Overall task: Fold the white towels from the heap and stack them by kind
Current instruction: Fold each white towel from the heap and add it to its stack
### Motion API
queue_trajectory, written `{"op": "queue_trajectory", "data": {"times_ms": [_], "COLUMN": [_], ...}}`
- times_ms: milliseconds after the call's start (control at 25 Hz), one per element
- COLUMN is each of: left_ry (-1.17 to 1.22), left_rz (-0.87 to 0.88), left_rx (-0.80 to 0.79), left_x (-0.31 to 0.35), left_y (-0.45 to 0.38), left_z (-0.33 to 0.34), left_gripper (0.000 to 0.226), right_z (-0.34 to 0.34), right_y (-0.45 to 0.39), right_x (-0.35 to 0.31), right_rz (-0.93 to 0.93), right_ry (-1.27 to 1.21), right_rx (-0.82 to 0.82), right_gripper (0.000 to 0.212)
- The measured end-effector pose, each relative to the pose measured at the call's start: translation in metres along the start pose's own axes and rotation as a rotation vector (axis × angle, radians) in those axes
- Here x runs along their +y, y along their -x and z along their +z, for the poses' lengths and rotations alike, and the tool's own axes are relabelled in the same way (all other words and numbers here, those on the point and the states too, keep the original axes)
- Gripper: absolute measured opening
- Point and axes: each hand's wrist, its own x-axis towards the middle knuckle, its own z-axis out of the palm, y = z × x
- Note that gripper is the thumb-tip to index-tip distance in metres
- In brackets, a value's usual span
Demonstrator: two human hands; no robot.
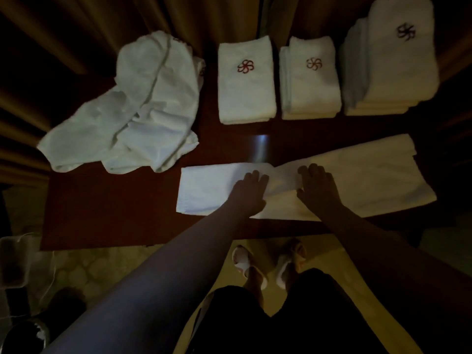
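A long white towel (357,175) lies folded lengthwise across the near part of the dark red table (115,205). My left hand (249,191) and my right hand (318,186) rest flat on its middle, fingers straight, a small gap between them. A loose heap of white towels (132,108) lies at the far left. Three stacks of folded towels with a red flower emblem stand along the back: one at the centre (246,83), one to its right (310,77), and a taller, larger one at the far right (393,62).
Brown curtains (76,34) hang behind the table. My feet in white slippers (268,264) stand on a patterned floor below the table's near edge. A clear plastic box (12,261) and a white cable lie on the floor at the left.
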Motion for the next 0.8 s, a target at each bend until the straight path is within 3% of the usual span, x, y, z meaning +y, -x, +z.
{"op": "queue_trajectory", "data": {"times_ms": [120,280,440,560,800], "left_ry": [-0.044,-0.074,-0.118,-0.142,-0.106], "left_rz": [0.103,0.186,0.231,0.144,-0.069], "left_rx": [0.071,0.104,-0.027,-0.173,-0.175], "left_x": [0.041,0.084,0.131,0.161,0.187], "left_y": [-0.02,-0.047,-0.069,-0.075,-0.082], "left_z": [0.006,0.013,0.02,0.029,0.039], "left_gripper": [0.057,0.049,0.042,0.048,0.065], "right_z": [0.007,0.013,0.017,0.019,0.015], "right_y": [0.004,0.004,0.007,0.005,0.005], "right_x": [0.035,0.091,0.149,0.173,0.196], "right_rz": [0.065,0.112,0.19,0.172,0.217], "right_ry": [-0.1,-0.185,-0.178,-0.15,-0.115], "right_rx": [-0.024,-0.026,-0.07,-0.103,-0.119], "right_gripper": [0.071,0.065,0.064,0.059,0.055]}}
